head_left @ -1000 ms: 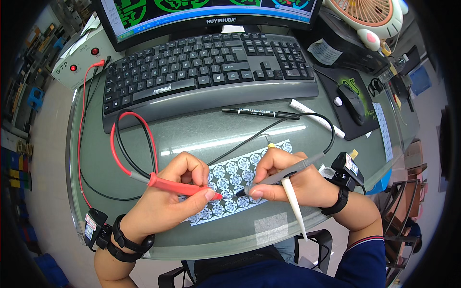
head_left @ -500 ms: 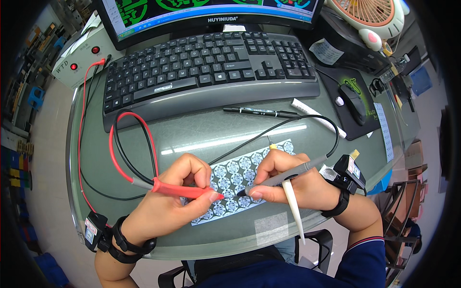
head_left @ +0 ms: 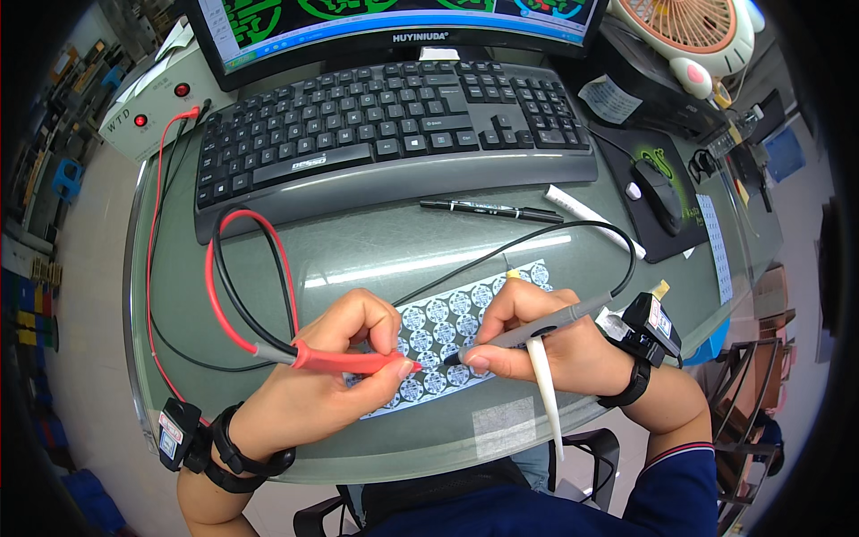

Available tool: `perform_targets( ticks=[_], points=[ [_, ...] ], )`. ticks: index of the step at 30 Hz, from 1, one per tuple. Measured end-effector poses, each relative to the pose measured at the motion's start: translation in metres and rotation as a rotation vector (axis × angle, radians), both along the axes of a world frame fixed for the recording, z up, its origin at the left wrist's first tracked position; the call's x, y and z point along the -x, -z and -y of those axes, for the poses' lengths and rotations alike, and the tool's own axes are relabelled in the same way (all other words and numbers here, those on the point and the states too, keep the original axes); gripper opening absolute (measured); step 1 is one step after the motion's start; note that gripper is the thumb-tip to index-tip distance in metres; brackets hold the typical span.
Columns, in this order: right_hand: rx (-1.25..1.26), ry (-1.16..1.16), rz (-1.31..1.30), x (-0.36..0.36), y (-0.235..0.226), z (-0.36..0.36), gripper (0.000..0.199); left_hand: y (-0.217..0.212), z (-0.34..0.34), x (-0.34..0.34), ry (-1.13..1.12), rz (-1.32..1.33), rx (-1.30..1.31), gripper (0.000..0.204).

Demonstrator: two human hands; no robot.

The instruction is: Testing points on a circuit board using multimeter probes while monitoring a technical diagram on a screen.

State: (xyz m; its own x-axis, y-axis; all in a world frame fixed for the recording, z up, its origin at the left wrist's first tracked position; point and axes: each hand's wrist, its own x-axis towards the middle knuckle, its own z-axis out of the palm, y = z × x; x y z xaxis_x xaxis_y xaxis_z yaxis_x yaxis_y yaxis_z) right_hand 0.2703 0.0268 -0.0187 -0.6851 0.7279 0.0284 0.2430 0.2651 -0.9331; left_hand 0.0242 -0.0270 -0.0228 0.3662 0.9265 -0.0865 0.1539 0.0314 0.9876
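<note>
My left hand (head_left: 327,394) grips a red test probe (head_left: 340,360) with thumb and fingers, its tip pointing right. In my right hand (head_left: 573,358) is a grey test probe (head_left: 564,317) with a black front end, pointing left. The two tips come close together over a panel of small round circuit boards (head_left: 438,334); whether they touch the panel I cannot tell. A white tapered stick (head_left: 546,394) also sticks out from my right hand, pointing toward me. A small yellow piece with a thin pin (head_left: 513,274) shows just beyond my right knuckles.
A black keyboard (head_left: 385,134) and a monitor (head_left: 403,27) stand beyond my hands. A black marker (head_left: 492,211), a white pen-like tube (head_left: 595,221) and a mouse (head_left: 658,197) lie right. Probe leads run to a grey box (head_left: 157,107) at left. A fan (head_left: 689,36) stands back right.
My left hand and the red probe have shifted slightly right. The right hand stays nearly in place, and both grips are the same.
</note>
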Motion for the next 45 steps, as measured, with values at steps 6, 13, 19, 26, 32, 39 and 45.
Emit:
perform_targets(
  ticks=[6,13,19,26,32,39,45],
  points=[
    [-0.007,0.0,-0.012,0.001,0.001,-0.001,0.024,-0.002,0.0,-0.001,-0.007,-0.008,0.024,0.023],
    [0.039,0.012,-0.006,-0.001,0.0,0.002,0.028,-0.003,0.001,-0.002,0.003,-0.02,-0.005,0.024],
    [0.009,0.011,0.023,0.0,0.002,0.002,0.028,0.002,0.003,-0.001,-0.012,0.021,0.037,0.025],
    [0.053,0.022,0.018,0.001,0.0,-0.002,0.028,-0.002,-0.004,0.003,-0.132,0.217,0.178,0.023],
    [0.042,0.005,0.065,0.002,-0.011,-0.006,0.026,-0.013,-0.01,0.015,-0.205,0.263,0.129,0.012],
    [0.037,-0.03,0.034,-0.002,-0.003,0.003,0.028,-0.012,-0.026,0.042,-0.444,-0.353,-0.552,0.028],
    [0.133,-0.005,-0.005,-0.006,0.009,0.007,0.029,-0.01,-0.035,0.044,-0.378,-0.514,-0.527,0.026]
  ],
)
